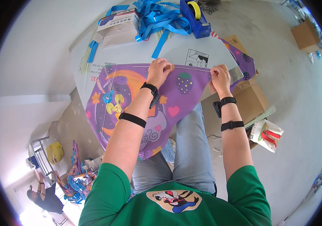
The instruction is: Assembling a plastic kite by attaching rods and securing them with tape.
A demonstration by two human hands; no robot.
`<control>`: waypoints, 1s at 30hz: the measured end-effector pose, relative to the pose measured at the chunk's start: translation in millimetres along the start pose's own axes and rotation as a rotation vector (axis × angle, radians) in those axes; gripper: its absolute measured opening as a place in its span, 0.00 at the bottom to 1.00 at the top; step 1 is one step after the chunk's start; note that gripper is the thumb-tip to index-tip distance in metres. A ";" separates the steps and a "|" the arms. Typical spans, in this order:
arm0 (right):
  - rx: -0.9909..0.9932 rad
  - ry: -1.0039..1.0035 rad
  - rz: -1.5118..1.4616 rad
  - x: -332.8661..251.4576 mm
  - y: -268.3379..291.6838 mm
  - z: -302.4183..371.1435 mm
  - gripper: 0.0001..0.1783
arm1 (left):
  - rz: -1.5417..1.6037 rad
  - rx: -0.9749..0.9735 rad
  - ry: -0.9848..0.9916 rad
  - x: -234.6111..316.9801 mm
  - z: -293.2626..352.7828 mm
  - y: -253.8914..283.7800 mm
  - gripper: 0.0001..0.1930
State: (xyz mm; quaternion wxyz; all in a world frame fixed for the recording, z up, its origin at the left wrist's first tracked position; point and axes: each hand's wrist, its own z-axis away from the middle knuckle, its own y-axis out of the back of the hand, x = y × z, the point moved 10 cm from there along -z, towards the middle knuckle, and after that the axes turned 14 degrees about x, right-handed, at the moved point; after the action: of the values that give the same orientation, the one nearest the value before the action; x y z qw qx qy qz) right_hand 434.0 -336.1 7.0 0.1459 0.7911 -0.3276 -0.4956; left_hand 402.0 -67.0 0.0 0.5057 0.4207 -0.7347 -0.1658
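Observation:
A purple kite sail, printed with a moon, stars, hearts and strawberries, lies over the table's near edge and drapes toward my lap. Along its far edge runs a thin white rod. My left hand pinches the rod and sail edge near the middle, thumb and fingers together. At the right end of that edge, my right hand has its fingers closed on the sail's corner. Another thin rod lies down the sail's left part. My fingers hide exactly how rod and cloth meet.
On the white table stand a cardboard box, a heap of blue ribbon and a blue tape dispenser. Cartons and a bundle of sticks are at right. Another person is far left.

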 end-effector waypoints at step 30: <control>0.189 -0.578 -0.414 66.3 7.0 3.5 0.02 | -0.010 -0.053 0.010 -1.2 -0.9 -7.1 0.11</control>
State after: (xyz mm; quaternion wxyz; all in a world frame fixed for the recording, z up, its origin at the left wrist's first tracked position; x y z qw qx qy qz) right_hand 447.8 -384.9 -36.4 -0.1298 0.6779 -0.2325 -0.6853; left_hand 406.2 -70.1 -5.1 0.5196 0.4116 -0.7254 -0.1857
